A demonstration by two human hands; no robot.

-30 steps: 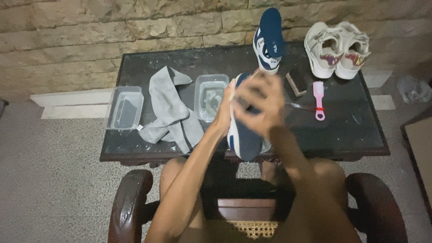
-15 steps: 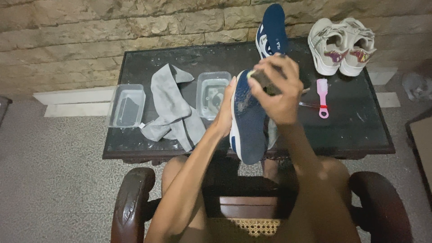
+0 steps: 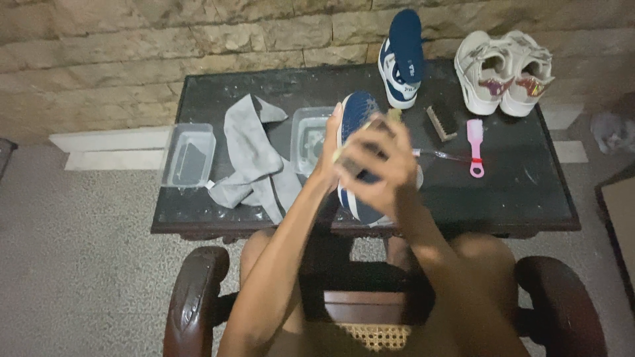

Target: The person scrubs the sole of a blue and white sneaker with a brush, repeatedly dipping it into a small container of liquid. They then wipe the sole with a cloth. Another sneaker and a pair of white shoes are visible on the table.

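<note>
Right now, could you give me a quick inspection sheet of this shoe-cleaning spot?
Surface: dark table, smudged and dusty.
Job's things: navy shoe held up over the table; small brush, blurred, against it.
Clutter: grey cloth, two clear tubs, second navy shoe, white shoes, pink brush, dark block brush.
Fingers: left hand grips the shoe; right hand closed around the brush.
Cables: nothing seen.
Surroundings: stone wall, grey carpet, wooden chair arms.
</note>
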